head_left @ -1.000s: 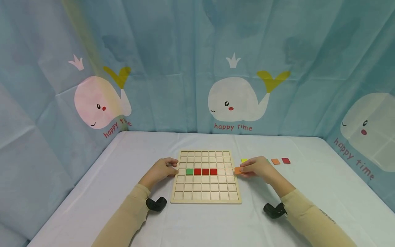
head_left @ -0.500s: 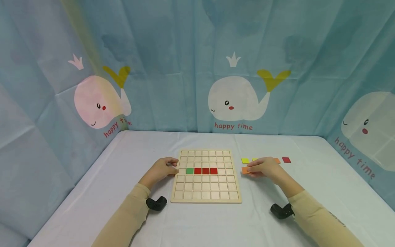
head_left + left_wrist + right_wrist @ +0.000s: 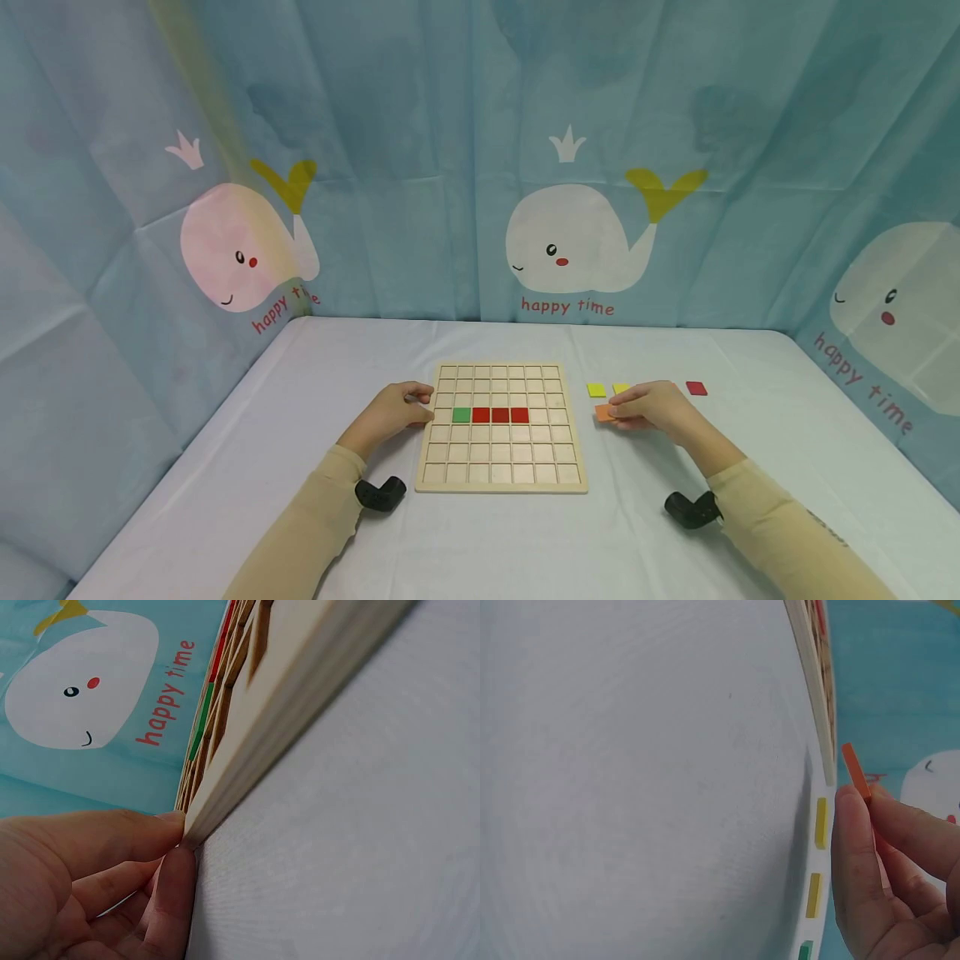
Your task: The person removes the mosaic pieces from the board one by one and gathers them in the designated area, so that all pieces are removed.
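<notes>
A square wooden grid board point(image 3: 502, 487) lies on the white table, with a green tile point(image 3: 461, 415) and several red tiles point(image 3: 500, 415) side by side in one row. At its left edge, my left hand point(image 3: 390, 412) holds the board with finger and thumb, seen close up at the wooden edge point(image 3: 247, 742) in the left wrist view. My right hand point(image 3: 656, 407) pinches an orange tile point(image 3: 856, 771) between thumb and fingers, just right of the board and above the table. The tile's rear part is hidden by the fingertips.
Beyond my right hand is a row of loose tiles: two yellow tiles point(image 3: 596, 390), a green tile point(image 3: 805, 950) and a red tile point(image 3: 696, 388). The hand covers part of this row. A blue whale-print curtain point(image 3: 420, 242) stands behind the table point(image 3: 495, 550).
My right hand has moved right, away from the board's edge, with the orange tile still pinched. My left hand and the tiles on the board have stayed in place.
</notes>
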Motion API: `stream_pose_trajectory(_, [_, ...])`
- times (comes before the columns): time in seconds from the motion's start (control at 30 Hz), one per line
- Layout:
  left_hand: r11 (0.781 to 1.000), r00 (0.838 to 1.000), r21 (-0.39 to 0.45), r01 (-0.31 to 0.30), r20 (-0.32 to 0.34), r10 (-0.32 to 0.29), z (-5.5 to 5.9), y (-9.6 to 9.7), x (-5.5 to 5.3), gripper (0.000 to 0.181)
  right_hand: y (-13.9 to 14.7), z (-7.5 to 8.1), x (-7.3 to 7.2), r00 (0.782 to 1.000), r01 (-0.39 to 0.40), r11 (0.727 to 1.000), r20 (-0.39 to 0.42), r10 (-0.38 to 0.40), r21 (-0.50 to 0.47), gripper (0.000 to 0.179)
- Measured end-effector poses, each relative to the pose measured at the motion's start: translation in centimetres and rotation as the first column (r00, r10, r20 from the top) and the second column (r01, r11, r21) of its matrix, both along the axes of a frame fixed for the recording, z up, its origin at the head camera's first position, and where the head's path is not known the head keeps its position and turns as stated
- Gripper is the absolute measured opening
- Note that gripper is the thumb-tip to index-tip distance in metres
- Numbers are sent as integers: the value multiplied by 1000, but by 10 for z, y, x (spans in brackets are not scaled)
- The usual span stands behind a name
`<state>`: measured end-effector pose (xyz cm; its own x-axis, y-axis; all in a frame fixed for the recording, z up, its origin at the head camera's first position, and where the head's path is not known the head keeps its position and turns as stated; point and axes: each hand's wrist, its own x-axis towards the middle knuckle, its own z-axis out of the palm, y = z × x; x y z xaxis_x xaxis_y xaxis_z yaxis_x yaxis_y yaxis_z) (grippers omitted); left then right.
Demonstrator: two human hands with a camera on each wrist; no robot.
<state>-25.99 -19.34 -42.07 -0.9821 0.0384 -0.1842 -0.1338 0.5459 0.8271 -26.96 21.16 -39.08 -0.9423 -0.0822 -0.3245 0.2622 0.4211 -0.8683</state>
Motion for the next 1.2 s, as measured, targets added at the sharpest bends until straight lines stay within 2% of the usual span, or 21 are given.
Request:
stream_pose_trajectory(0.37, [1000, 1000, 11, -7, 8, 7, 1, 1, -1, 48, 0, -1, -6, 999, 19, 1000, 38, -20, 23, 35])
stream_pose_trajectory(0.7, [1000, 1000, 11, -1, 0, 1, 0, 0, -1, 49, -6, -5, -13, 990, 103, 990, 86, -111, 98, 33])
stream_pose_trajectory(1.2, [1000, 1000, 13, -6, 2, 6, 2, 0, 1, 49, -8, -4, -16, 992, 85, 986, 81, -98, 146, 28])
